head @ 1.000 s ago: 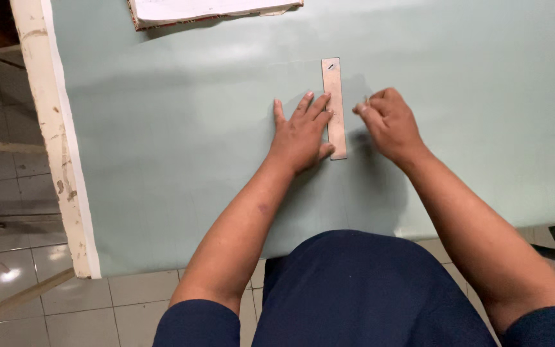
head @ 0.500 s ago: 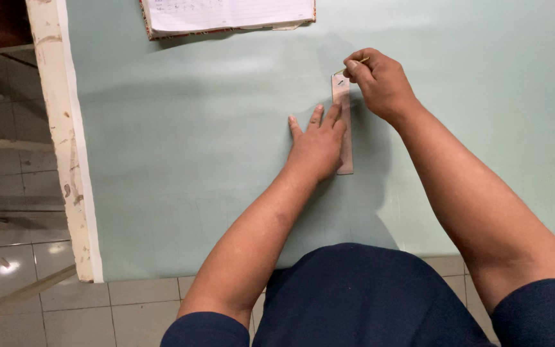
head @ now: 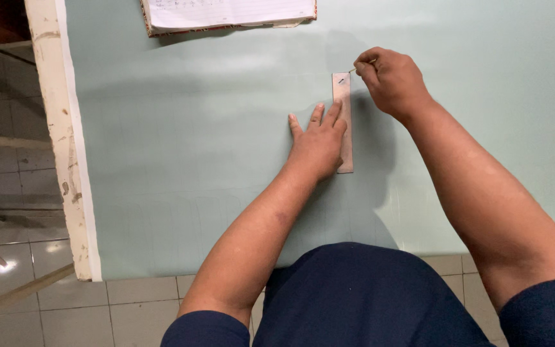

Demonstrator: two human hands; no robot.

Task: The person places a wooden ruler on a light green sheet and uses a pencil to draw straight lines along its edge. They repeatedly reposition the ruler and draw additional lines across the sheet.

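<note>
At the far edge of the pale green table [head: 181, 160] an open notebook [head: 229, 14] is seen, with a worn white frame [head: 62, 148] at the left. A narrow ruler [head: 343, 122] is laid lengthwise, pointing away, pinned flat by the spread left hand [head: 318, 142]. A thin pencil [head: 356, 69] is pinched in the closed right hand [head: 390, 80] at its far end
</note>
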